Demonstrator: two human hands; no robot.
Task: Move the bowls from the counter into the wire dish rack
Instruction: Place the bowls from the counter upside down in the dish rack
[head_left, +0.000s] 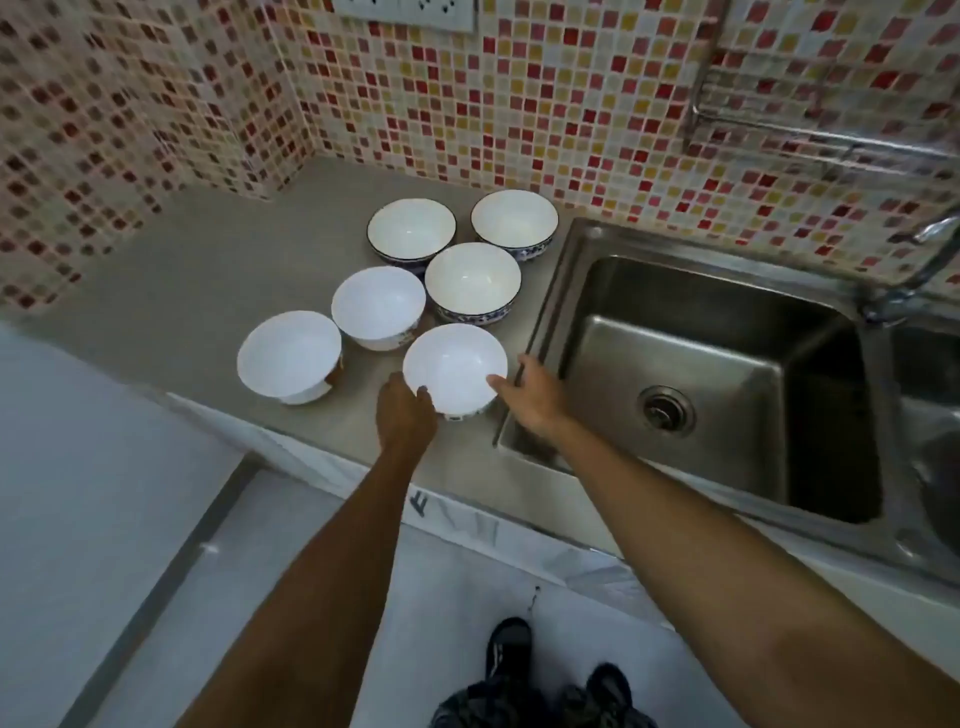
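Several white bowls stand upright on the grey counter. The nearest bowl sits by the counter's front edge, next to the sink. My left hand touches its left rim, fingers curled against it. My right hand touches its right rim with fingers spread. The bowl still rests on the counter. Other bowls: front left, middle left, middle, back left, back right. A wire rack hangs on the tiled wall at the upper right, blurred.
A steel sink with a drain lies right of the bowls, its faucet at the far right. Mosaic tile walls close the counter at the back and left. A second basin shows at the right edge. My shoes are on the floor below.
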